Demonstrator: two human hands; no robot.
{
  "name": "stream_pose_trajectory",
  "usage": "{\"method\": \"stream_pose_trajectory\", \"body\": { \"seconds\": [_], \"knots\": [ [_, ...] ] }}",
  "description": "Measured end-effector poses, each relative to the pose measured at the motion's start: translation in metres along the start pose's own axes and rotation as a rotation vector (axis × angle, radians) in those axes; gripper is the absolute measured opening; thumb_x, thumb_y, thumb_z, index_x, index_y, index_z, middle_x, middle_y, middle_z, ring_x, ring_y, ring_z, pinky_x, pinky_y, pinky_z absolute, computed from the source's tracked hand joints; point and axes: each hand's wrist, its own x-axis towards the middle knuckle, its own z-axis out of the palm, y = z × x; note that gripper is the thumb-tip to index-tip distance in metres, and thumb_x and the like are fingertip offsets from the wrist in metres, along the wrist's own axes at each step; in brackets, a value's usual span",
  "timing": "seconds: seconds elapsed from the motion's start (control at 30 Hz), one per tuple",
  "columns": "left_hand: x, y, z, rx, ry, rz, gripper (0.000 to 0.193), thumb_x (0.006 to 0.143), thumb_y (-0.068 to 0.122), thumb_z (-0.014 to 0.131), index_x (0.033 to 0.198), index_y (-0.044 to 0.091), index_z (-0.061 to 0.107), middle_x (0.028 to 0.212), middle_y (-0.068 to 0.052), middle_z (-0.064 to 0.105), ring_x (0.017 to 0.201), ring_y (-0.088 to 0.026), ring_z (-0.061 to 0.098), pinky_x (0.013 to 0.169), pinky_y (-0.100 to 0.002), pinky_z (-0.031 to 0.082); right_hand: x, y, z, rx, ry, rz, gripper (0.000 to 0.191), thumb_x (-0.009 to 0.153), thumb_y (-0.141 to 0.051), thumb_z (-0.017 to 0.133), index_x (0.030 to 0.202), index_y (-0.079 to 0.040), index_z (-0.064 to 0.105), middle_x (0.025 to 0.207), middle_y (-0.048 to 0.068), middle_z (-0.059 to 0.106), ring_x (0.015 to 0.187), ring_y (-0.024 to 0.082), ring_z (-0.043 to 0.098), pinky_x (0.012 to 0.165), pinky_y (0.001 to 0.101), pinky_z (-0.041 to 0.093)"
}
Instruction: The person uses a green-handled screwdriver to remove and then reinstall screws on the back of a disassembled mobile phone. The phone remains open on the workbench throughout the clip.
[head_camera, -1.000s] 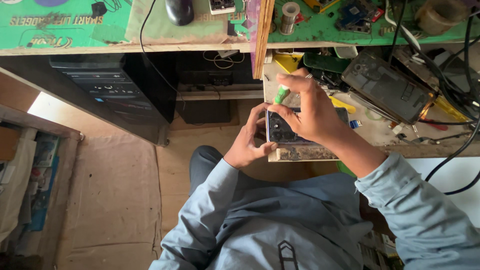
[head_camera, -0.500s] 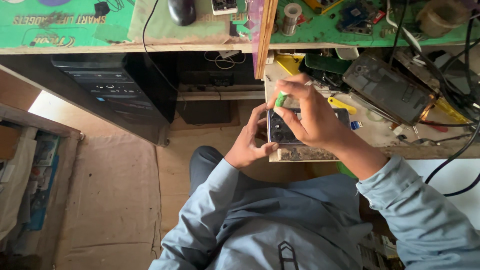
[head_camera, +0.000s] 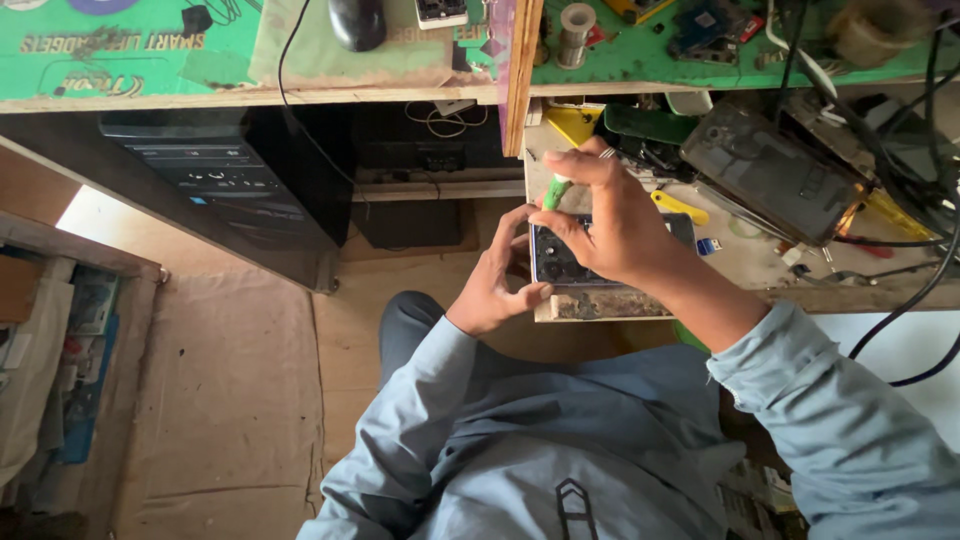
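A dark phone body (head_camera: 560, 262) lies back-up at the near left corner of a pulled-out work board (head_camera: 740, 268). My left hand (head_camera: 500, 280) grips the phone's left edge with thumb and fingers. My right hand (head_camera: 612, 222) reaches over the phone from the right and pinches a small green-handled screwdriver (head_camera: 556, 191), held roughly upright with its tip down at the phone's upper left. Most of the phone is hidden under my right hand.
On the board lie another dark phone (head_camera: 768, 170), a yellow pry tool (head_camera: 678, 207), black cables (head_camera: 925, 190) and small parts. Above, a green-topped bench (head_camera: 150, 55) carries a mouse (head_camera: 357, 22) and solder spool (head_camera: 576, 22). A black computer tower (head_camera: 235, 185) stands left; floor mat below.
My right hand with the screwdriver has shifted slightly over the phone's upper left corner. The left hand keeps its grip and the phone has not moved.
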Motion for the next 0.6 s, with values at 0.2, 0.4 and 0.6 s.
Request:
{"method": "stream_pose_trajectory", "body": {
  "seconds": [0.2,0.4,0.6],
  "knots": [
    [-0.0002,0.0015,0.0001,-0.02,-0.007,0.006,0.099,0.081,0.027,0.077,0.161,0.01,0.023,0.13,-0.014,0.064,0.114,-0.022,0.064,0.1,-0.035,0.052,-0.0034,-0.0011,-0.0021,0.031,-0.04,0.002,0.057,0.097,-0.005,0.077,0.142,-0.003,0.042,0.13,0.02,0.062,0.118,0.037,0.068,0.103,0.043,0.054],
    [0.0015,0.004,0.0012,-0.024,-0.005,0.01,0.095,0.08,0.026,0.078,0.158,0.009,0.025,0.135,-0.013,0.06,0.119,-0.021,0.062,0.101,-0.038,0.051,-0.0009,0.0004,-0.0043,-0.006,-0.045,0.007,0.064,0.094,-0.01,0.082,0.142,-0.001,0.04,0.121,0.02,0.06,0.102,0.035,0.065,0.093,0.0431,0.052],
    [0.0009,0.0008,0.0002,-0.004,-0.006,0.058,0.093,0.083,0.025,0.077,0.158,0.01,0.025,0.134,-0.014,0.064,0.115,-0.021,0.064,0.105,-0.035,0.05,-0.0017,0.0016,-0.0019,0.053,-0.037,0.15,0.066,0.097,-0.011,0.083,0.146,-0.003,0.038,0.114,0.013,0.061,0.098,0.024,0.072,0.086,0.0353,0.057]
  ]
}}
